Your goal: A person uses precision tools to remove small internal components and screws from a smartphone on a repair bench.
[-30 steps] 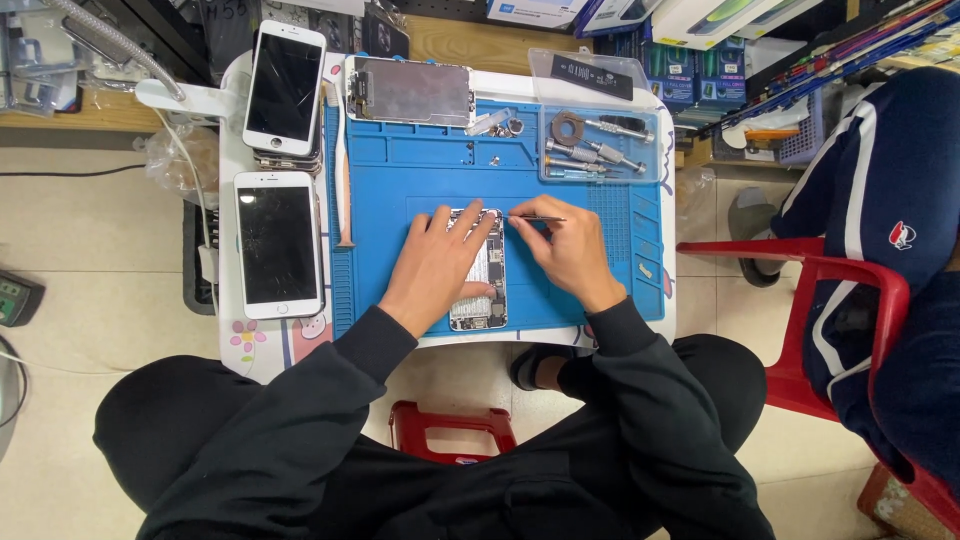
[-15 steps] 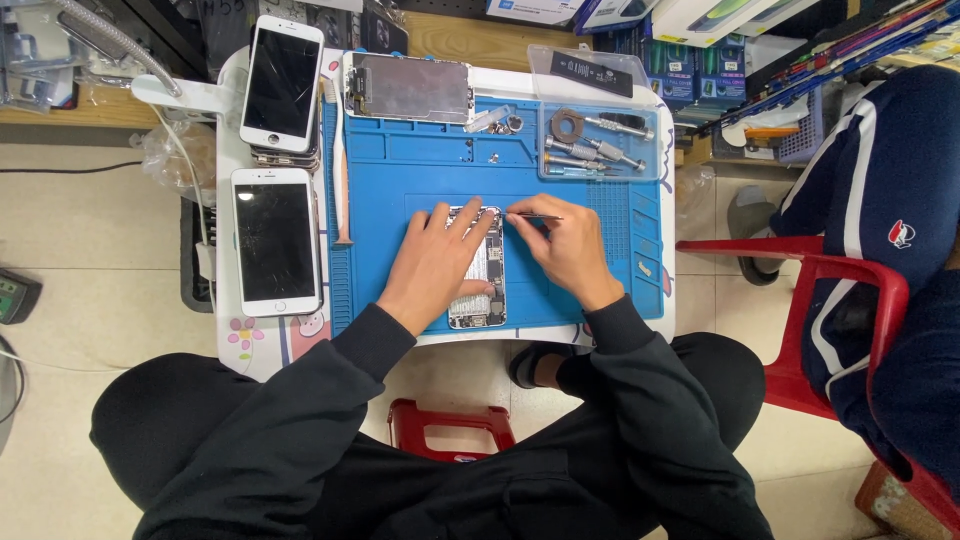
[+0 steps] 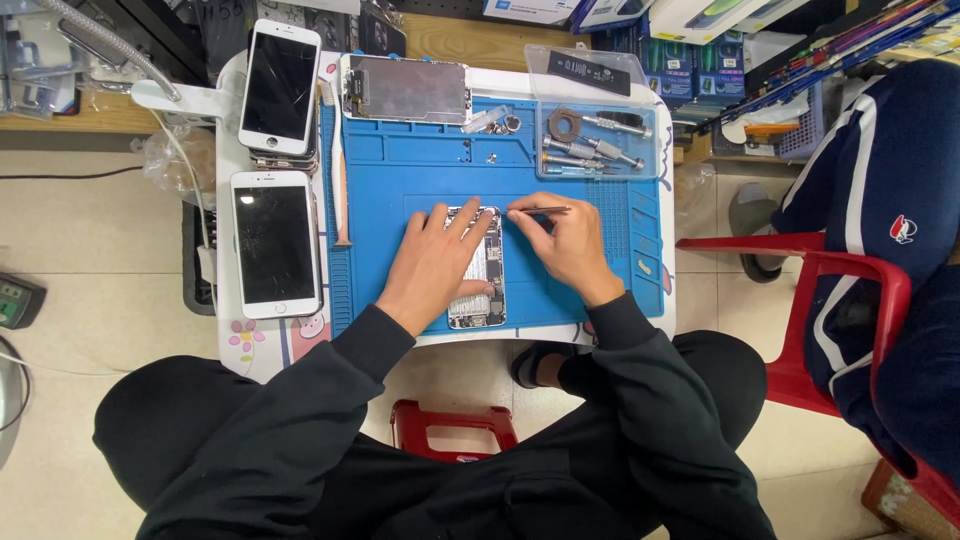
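The left hand [image 3: 435, 262] is covering the left half of the opened phone [image 3: 480, 275]. The tool tip under the right hand [image 3: 565, 245] is being too small to tell. The red chair [image 3: 850, 330] is running out of the right edge.

One head-worn camera looks straight down from well above the small table [image 3: 655, 310], its near edge beside the person's lap.
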